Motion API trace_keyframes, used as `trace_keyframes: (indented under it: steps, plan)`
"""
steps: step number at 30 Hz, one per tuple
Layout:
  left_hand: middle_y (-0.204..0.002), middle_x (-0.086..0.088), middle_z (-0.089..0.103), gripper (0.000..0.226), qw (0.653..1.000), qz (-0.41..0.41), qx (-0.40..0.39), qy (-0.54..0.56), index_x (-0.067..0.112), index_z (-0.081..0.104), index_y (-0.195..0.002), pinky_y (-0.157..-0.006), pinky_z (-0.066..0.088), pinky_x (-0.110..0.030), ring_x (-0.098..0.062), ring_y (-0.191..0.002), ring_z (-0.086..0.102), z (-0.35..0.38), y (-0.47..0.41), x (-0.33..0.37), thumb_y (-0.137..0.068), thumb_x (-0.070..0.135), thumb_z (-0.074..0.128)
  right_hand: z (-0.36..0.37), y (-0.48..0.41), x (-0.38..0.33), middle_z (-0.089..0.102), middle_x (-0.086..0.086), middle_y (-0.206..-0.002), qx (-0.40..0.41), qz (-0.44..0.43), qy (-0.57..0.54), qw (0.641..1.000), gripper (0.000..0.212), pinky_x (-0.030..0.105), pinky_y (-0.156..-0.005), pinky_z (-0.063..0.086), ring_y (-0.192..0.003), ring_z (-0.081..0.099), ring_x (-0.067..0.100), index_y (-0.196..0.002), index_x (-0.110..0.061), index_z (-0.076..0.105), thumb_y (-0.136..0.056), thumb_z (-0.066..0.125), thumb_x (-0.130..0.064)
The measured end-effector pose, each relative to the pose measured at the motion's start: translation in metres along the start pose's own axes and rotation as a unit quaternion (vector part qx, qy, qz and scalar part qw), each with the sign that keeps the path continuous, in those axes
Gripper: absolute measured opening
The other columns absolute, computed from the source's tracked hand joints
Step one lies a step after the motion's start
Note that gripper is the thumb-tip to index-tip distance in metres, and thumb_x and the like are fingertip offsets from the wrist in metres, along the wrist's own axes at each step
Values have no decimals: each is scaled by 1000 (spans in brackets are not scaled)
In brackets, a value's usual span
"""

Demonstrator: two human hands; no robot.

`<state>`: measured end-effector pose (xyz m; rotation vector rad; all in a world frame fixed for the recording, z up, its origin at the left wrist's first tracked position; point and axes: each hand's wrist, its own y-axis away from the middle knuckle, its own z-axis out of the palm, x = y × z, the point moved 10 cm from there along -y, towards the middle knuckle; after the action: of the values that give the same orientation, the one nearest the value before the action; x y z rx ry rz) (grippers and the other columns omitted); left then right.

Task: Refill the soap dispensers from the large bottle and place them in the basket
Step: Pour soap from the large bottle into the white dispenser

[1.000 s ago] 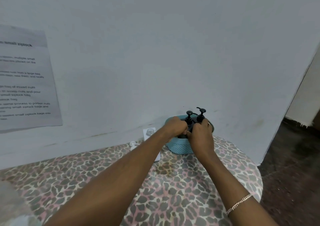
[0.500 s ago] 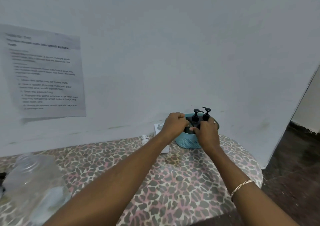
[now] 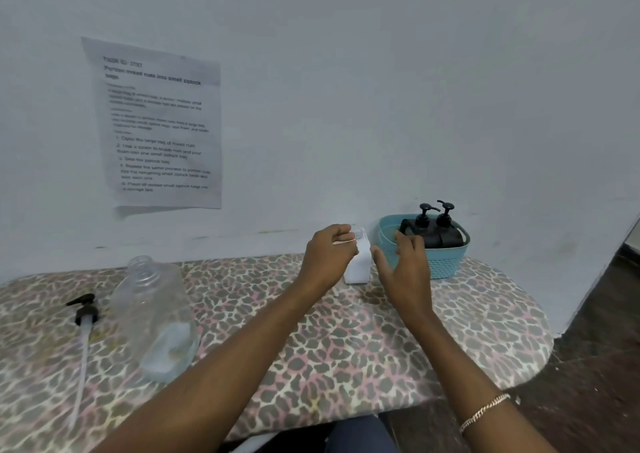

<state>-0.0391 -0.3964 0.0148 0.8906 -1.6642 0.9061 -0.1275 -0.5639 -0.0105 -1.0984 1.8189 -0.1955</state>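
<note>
**Fingers of left hand (image 3: 329,255) curled at small white bottle (image 3: 356,270); right hand (image 3: 405,269) spread and free**

1. Left hand. The fingers are curled inward, level with the top of the small white bottle. The knuckles cover the bottle's upper left side. It cannot be told whether the fingers grip the bottle or only sit close to it.

2. Right hand. The fingers are extended and slightly spread, with the thumb pointing toward the small white bottle. The hand holds nothing. It is in front of the near left wall of the basket (image 3: 446,262). A chain bracelet (image 3: 485,411) is on the wrist.

3. Small white bottle. It stands upright on the table (image 3: 346,348) between the two hands, just left of the basket. Its neck is clear and carries no pump.

4. Basket. The teal basket stands at the far right of the table, against the wall. Two black pump dispensers stand upright inside it, side by side and touching: the left dispenser (image 3: 423,222) and the right dispenser (image 3: 445,220). Both pump heads rise above the rim.

5. Large bottle (image 3: 152,314). The clear bottle stands on the left part of the table, well apart from the basket. Its mouth is uncapped, and a small amount of liquid shows at the bottom.

6. Loose pump (image 3: 85,312). A black pump head with a long pale tube lies flat on the table, just left of the large bottle.

7. Surroundings. The table has a leopard-print cover. A printed sheet (image 3: 156,123) is fixed to the wall above the large bottle.
</note>
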Motion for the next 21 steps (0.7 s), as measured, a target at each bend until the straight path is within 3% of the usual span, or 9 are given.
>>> trace_keyframes:
  steps: [5, 11, 16, 21]
  plan:
    - [-131, 3, 70, 47, 999, 11, 32, -22, 14, 61, -142, -106, 56, -40, -14, -119, 68, -30, 20, -13, -95, 12, 66, 32, 12, -8, 50, 12, -143, -32, 33, -18, 999, 77, 41, -100, 50, -129, 54, 29, -149, -4, 48, -94, 76, -49]
    - [-132, 4, 69, 49, 998, 22, 55, -36, 16, 59, -145, -88, 56, -16, -4, -114, 68, -59, 39, -25, -97, 11, 66, 63, 19, -5, 52, 16, -139, -52, 100, -22, 993, 91, 46, -100, 52, -126, 57, 35, -150, -2, 43, -87, 80, -55]
    - [-133, 4, 68, 50, 996, 24, 72, -47, 15, 58, -147, -98, 59, -30, -6, -118, 67, -78, 52, -32, -98, 13, 66, 73, 21, -3, 57, 18, -137, -42, 136, -50, 989, 89, 48, -99, 53, -125, 58, 36, -150, -3, 43, -86, 83, -49]
    - [-137, 1, 67, 52, 995, 24, 81, -50, 13, 56, -149, -106, 56, -36, -10, -122, 66, -89, 64, -38, -99, 10, 66, 75, 21, 0, 65, 18, -127, -24, 165, -61, 984, 65, 45, -89, 57, -115, 64, 37, -136, -3, 53, -90, 82, -38]
